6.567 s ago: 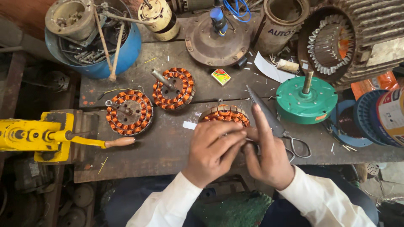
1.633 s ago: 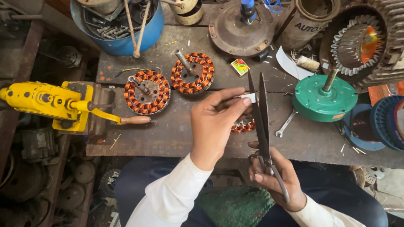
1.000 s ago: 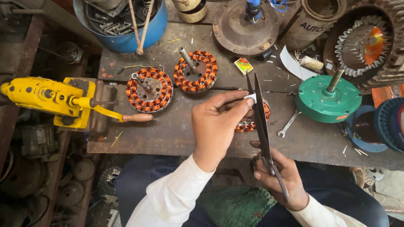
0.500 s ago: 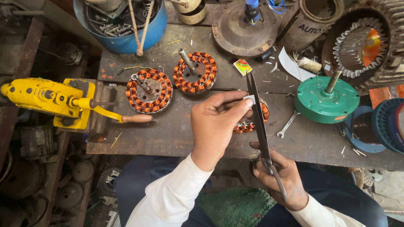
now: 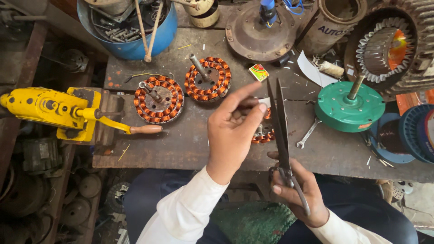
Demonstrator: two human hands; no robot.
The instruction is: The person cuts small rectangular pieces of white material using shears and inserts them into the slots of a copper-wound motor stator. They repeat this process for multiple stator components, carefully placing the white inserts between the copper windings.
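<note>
My left hand (image 5: 233, 129) pinches a small white strip of paper (image 5: 264, 102) between thumb and fingers, held up over the workbench. My right hand (image 5: 296, 192) grips the handles of long dark scissors (image 5: 281, 126), whose blades point away from me and stand slightly apart right beside the strip. Below both hands lies a copper-wound stator (image 5: 263, 133), mostly hidden by the left hand. Two more copper-wound stators, one (image 5: 159, 99) and another (image 5: 208, 79), lie further left on the bench.
A green motor housing (image 5: 349, 106) with a shaft stands at right, a spanner (image 5: 308, 133) beside it. A yellow vise (image 5: 54, 108) is clamped at left. A blue tub of parts (image 5: 131, 27), a rusty cover (image 5: 260, 31) and a large motor stator (image 5: 389, 47) line the back.
The scissor blades have opened slightly beside the paper strip. My left hand has shifted a little, with the strip still pinched.
</note>
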